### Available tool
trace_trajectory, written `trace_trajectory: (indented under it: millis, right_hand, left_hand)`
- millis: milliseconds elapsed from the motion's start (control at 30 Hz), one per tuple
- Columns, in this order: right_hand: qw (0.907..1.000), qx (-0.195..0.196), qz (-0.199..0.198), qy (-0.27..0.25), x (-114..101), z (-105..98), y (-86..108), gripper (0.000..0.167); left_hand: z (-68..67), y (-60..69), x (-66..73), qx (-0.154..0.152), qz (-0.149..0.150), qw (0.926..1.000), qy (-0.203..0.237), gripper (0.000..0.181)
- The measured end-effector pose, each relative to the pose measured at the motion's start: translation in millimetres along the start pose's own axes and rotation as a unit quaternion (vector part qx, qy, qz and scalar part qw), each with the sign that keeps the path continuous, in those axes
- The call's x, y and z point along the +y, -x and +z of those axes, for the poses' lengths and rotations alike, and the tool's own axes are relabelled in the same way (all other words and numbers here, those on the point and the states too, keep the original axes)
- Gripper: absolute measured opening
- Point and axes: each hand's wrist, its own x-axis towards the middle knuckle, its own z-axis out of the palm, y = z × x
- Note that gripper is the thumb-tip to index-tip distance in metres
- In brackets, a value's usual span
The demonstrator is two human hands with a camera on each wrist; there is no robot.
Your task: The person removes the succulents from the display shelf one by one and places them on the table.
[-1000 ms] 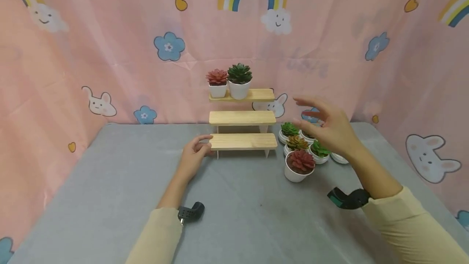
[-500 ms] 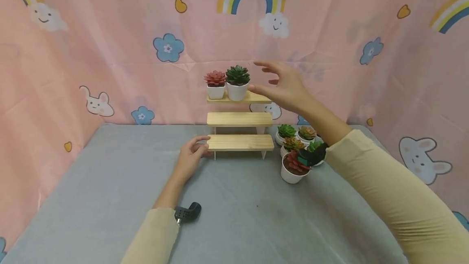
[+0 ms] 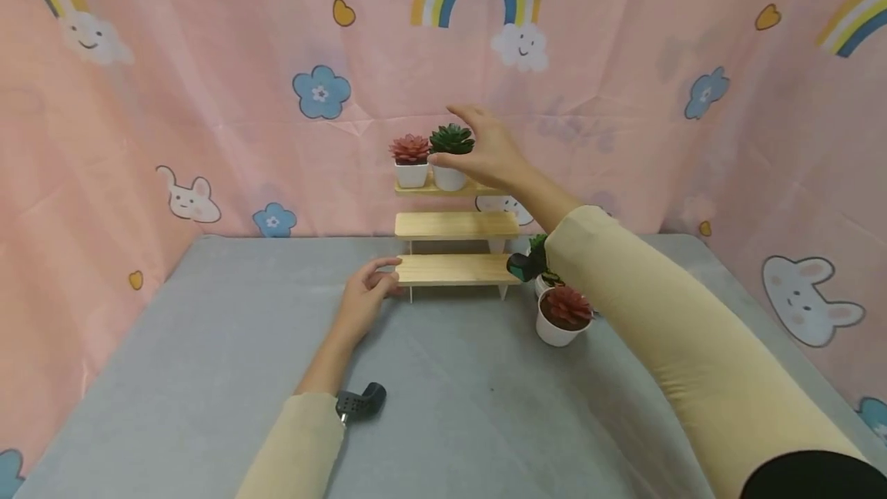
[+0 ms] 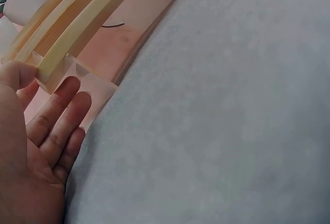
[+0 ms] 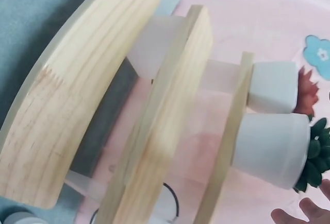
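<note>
A three-tier wooden stand [image 3: 457,226] stands at the back of the table. My left hand [image 3: 362,295] holds the left end of its lowest shelf; in the left wrist view the thumb [image 4: 23,73] lies on the shelf's end, the other fingers below it. On the top shelf sit a reddish succulent [image 3: 410,151] in a squarish white pot and a dark green succulent [image 3: 450,138] in a round white pot. Around the green one, my right hand [image 3: 493,152] is spread, thumb in front. The right wrist view shows its fingertips [image 5: 304,211] just apart from the leaves.
A red succulent [image 3: 564,310] in a white pot stands on the grey table [image 3: 443,406], right of the stand. Behind it are more potted succulents, partly hidden by the right sleeve [image 3: 644,314]. A pink printed curtain [image 3: 589,45] hangs behind. A black rounded shape [image 3: 814,476] shows at bottom right.
My right hand has moved left and up from above the potted succulents on the table to the green succulent on the top shelf. The left hand has stayed at the stand.
</note>
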Motion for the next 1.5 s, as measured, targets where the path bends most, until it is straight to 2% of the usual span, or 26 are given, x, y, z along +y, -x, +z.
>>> trace_trajectory:
  millis: [267,533,733,900,1067,1500]
  right_hand:
    - [0.9996,-0.014,0.012,0.021,4.7,18.3,-9.5,0.091]
    - [0.9998,0.018,0.008,0.006,6.7,27.3,-11.1,0.079]
    - [0.9996,0.027,0.001,-0.006,10.4,26.8,-8.4,0.076]
    - [0.9986,0.044,-0.004,-0.028,15.5,16.2,-3.0,0.076]
    - [0.9972,0.061,-0.001,-0.044,20.7,-0.7,11.4,0.076]
    - [0.9911,0.121,-0.014,-0.055,27.9,-43.6,75.1,0.072]
  left_hand:
    - [2.0,1.1,-0.6,0.003,-0.004,1.0,0.001,0.031]
    - [1.6,-0.2,-0.2,0.004,-0.007,1.0,-0.005,0.031]
    - [2.2,2.6,1.7,0.007,-0.012,0.9999,-0.011,0.031]
    - [1.2,2.6,3.6,0.006,-0.017,0.9997,-0.016,0.031]
    - [1.5,1.9,3.9,0.006,-0.011,0.9997,-0.021,0.031]
    - [2.1,2.5,4.0,0.006,-0.005,0.9999,-0.011,0.033]
